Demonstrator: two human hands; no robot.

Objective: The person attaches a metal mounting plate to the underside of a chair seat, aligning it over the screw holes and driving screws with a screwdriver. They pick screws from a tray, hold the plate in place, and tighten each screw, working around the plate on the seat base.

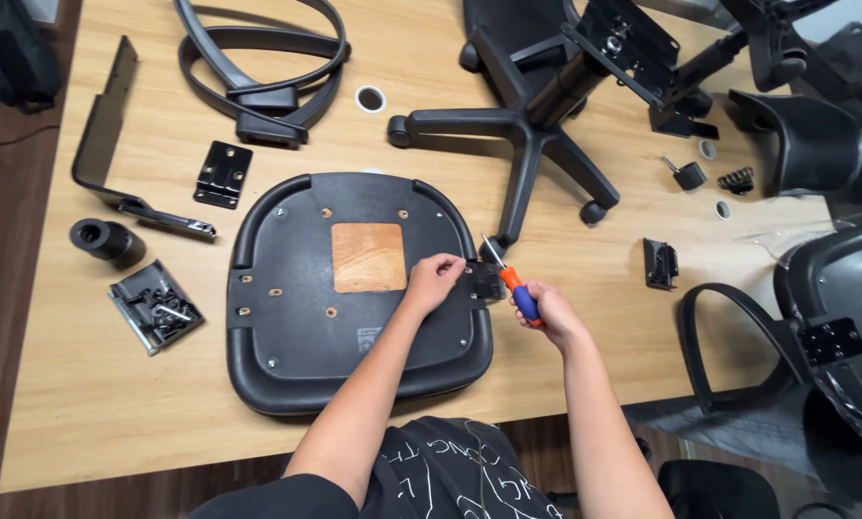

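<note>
Many parts are spread out, and I take the upturned seat pan (pixel 354 298) in the middle of the wooden table (pixel 85 404) as my landmark. Far left of it lie a long angled bracket (pixel 113 144), a black cylinder (pixel 107 240) and an open tray of screws (pixel 157 308). Up and left of the seat are a small hinge plate (pixel 223 174) and two looped armrests (pixel 267 67), not mounted, so I judge most of the assembly is left to do.

On the right edge of the seat my left hand (pixel 434 281) is closed with the fingertips pinching a small black bracket (pixel 486 282) against the rim. Just right of the seat my right hand (pixel 546 312) is wrapped fully around the orange and blue handle of a screwdriver (pixel 510 279), its tip pointing at this bracket. This one bracket seems to be in work; whether its screws sit, I cannot tell.

Above and right of the seat lies the star base (pixel 532 135), one leg ending close to the screwdriver, so room there is narrow. Further right are a small clip (pixel 660 263) and another armrest (pixel 729 336) near the table edge. The seat's near rim lies close to the front edge.
</note>
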